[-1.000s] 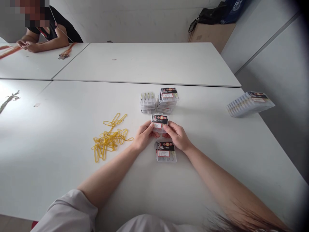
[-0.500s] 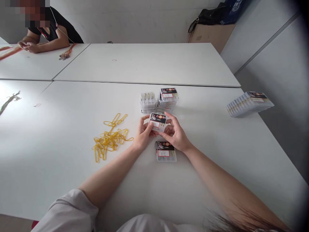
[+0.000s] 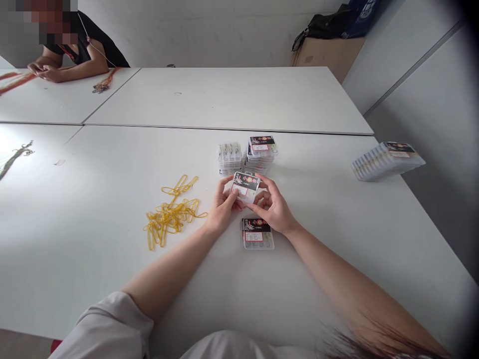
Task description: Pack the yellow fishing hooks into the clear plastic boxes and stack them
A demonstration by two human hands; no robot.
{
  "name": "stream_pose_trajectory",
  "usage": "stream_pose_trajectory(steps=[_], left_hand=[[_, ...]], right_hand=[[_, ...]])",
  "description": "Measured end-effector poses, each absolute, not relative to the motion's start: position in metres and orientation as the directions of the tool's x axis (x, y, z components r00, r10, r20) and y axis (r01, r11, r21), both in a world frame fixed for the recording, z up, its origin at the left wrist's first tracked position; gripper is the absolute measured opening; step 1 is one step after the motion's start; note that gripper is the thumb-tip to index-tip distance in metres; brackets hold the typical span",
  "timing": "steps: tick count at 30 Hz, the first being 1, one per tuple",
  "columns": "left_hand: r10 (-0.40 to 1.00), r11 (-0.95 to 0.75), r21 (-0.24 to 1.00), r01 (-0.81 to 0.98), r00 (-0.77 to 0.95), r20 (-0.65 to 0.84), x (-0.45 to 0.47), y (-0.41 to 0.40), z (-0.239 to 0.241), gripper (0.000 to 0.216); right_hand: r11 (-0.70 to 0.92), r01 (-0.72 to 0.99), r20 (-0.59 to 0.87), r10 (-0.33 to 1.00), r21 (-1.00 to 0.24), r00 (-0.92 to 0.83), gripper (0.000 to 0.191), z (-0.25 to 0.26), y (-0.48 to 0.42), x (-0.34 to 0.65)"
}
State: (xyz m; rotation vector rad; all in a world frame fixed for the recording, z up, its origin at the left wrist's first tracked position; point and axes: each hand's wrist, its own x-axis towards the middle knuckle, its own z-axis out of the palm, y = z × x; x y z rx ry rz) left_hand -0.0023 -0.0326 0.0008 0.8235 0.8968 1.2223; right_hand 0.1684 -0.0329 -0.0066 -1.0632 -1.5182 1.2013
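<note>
Between my hands is a small clear plastic fishhook box [image 3: 246, 186] with a black and white label, held above the table. My left hand [image 3: 223, 207] grips its left side, thumb across the front. My right hand [image 3: 275, 205] pinches the right side and lower corner with curled fingers. Just below lies a small pile of similar labelled boxes [image 3: 258, 239], hooks showing through the clear plastic. Beyond my hands stand two stacks side by side: the left stack [image 3: 229, 158] shows hooks on top, and the right stack [image 3: 262, 152] shows a black label.
A tangle of yellow rubber bands [image 3: 172, 217] lies left of my hands. Far right, a leaning row of boxes [image 3: 387, 160] sits at the table's edge. Across the joined white tables [image 3: 232, 99], a person [image 3: 86, 55] sits beside orange strands [image 3: 105, 82]. Greenish strands [image 3: 17, 157] lie far left.
The box in my hands has tilted slightly, its label turning and shifting a little to the right. Both hands keep their hold, and the boxes and rubber bands lie as before.
</note>
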Motion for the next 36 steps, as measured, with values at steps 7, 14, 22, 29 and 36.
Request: stream_pose_trajectory(steps=[7,14,22,29,36], left_hand=[[0.957,0.245,0.922,-0.3,0.228,-0.18,-0.005,-0.036,0.012,0.068],[0.958,0.201,0.972,-0.117,0.23,-0.171,-0.004,-0.038,0.011,0.075],[0.913,0.265,0.936,-0.232,0.373,-0.166,-0.007,-0.036,0.007,0.057],[0.914,0.358,0.846,-0.396,0.332,-0.232,-0.008,-0.029,-0.005,0.053],[0.916,0.39,0.786,-0.481,0.289,-0.277,-0.007,-0.029,0.007,0.037]], right_hand=[[0.31,0.209,0.278,0.946,-0.928,-0.168,0.074,-0.004,-0.034,0.169],[0.43,0.26,0.374,0.896,-0.864,-0.238,0.068,0.001,-0.036,0.17],[0.38,0.202,0.325,0.91,-0.902,-0.259,0.07,-0.004,-0.033,0.169],[0.319,0.185,0.28,0.937,-0.929,-0.208,0.08,-0.007,-0.035,0.168],[0.335,0.184,0.292,0.929,-0.924,-0.226,0.083,-0.007,-0.035,0.169]])
